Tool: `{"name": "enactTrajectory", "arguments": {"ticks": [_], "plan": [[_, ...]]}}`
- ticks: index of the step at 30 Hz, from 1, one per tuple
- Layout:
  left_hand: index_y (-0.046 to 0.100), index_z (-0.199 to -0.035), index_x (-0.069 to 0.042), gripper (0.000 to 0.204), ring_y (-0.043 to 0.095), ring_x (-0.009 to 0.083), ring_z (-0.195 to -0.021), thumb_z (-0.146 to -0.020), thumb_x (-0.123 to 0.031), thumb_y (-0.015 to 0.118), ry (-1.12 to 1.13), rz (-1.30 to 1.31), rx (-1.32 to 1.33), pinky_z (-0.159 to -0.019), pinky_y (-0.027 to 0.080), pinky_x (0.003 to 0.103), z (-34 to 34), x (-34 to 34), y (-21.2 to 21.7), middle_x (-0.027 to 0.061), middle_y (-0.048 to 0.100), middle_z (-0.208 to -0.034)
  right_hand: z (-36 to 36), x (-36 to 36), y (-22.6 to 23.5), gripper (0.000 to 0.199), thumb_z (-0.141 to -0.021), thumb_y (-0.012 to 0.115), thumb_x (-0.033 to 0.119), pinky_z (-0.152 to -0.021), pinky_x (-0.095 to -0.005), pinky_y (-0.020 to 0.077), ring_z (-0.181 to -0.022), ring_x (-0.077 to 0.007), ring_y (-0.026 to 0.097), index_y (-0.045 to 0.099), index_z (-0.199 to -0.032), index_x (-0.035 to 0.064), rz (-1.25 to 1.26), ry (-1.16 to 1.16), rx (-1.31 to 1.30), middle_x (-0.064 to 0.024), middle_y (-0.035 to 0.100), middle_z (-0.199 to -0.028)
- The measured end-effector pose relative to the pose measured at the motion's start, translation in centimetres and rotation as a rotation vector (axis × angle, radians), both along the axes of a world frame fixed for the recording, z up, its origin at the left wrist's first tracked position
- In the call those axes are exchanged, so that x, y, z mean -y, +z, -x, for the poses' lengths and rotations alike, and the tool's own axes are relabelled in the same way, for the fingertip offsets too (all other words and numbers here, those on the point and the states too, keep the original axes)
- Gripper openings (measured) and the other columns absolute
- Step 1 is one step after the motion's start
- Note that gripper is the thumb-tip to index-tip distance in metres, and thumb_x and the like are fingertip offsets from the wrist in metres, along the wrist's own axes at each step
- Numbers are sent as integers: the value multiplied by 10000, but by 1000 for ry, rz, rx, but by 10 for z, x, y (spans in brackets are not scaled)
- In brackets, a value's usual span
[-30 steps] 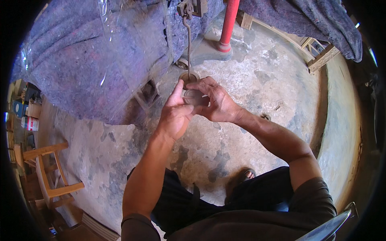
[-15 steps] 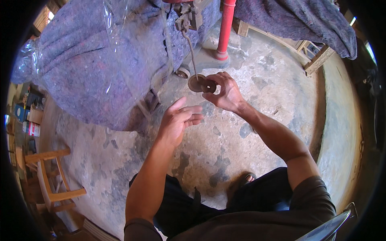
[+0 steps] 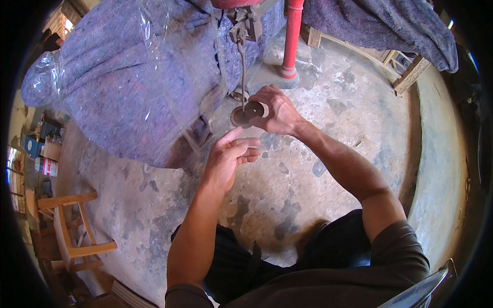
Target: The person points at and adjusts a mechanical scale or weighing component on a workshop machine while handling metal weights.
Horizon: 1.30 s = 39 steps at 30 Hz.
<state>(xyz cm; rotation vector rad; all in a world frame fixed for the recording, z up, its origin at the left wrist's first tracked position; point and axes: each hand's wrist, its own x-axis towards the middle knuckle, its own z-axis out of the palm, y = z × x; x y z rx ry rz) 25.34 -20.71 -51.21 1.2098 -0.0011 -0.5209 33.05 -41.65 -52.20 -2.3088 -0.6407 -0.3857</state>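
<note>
A dark round disc with a small hole (image 3: 256, 109) is gripped at its edge by the thumb and fingers of my right hand (image 3: 277, 111). The disc overlaps a brownish round plate (image 3: 238, 119) at the foot of a thin hanging metal rod (image 3: 243, 74); whether they touch I cannot tell. The rod hangs from a metal fitting (image 3: 240, 32) under a red part (image 3: 233, 3). Just below the plate, my left hand (image 3: 227, 156) is raised with its fingers apart and holds nothing.
A purple-grey blanket under clear plastic (image 3: 133, 92) covers a bulky thing at the left. Behind the rod stands a red post (image 3: 291, 46) on a grey base. A wooden chair (image 3: 92, 250) is at the lower left. Another blanket (image 3: 380, 31) hangs over a wooden frame at the upper right.
My right hand has moved a little left with the disc. The rod hangs straighter, its plate now farther left and lower. My left hand stays almost in place; the whole view has shifted slightly.
</note>
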Motion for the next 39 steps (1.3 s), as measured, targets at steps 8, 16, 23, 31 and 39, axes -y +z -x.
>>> {"name": "enactTrajectory", "arguments": {"ticks": [8, 16, 23, 31, 39], "plan": [[198, -1510, 76, 673, 670, 310, -972, -929, -51, 512, -23, -7, 3, -872, 533, 399, 1, 3, 1, 261, 632, -1172, -9, -1, -3, 464, -656, 761, 209, -945, -426, 473, -1072, -376, 596, 671, -1056, -10, -13, 142, 44, -203, 661, -1029], [196, -1510, 77, 677, 669, 314, -967, -927, -60, 513, -29, -18, 16, -872, 532, 398, -1, 4, 3, 263, 629, -1183, -8, 3, 1, 412, -731, 756, 141, -793, -388, 527, -894, -315, 681, 652, -1105, 3, -35, 110, -195, -184, 690, -978], [215, -1504, 71, 660, 669, 314, -965, -927, -54, 509, -4, -37, -11, -872, 533, 396, -1, 4, 2, 266, 624, -1190, -12, 9, 0, 434, -758, 710, 75, -846, -401, 524, -956, -341, 676, 629, -1175, -12, -22, 132, -224, -204, 687, -1010], [229, -1503, 61, 635, 666, 320, -980, -930, -31, 486, -11, -47, -18, -878, 527, 407, -1, 3, 2, 272, 619, -1200, -12, 20, 29, 509, -709, 669, -7, -906, -388, 517, -1052, -341, 650, 598, -1212, -35, 68, 246, -277, -196, 666, -1133], [204, -1509, 64, 653, 669, 332, -976, -928, -26, 487, -32, -10, -30, -886, 532, 422, 0, 6, -3, 282, 610, -1217, -15, 31, 20, 476, -702, 639, -54, -872, -358, 518, -987, -256, 669, 623, -1176, -16, -15, 326, -387, -163, 686, -1052]]}}
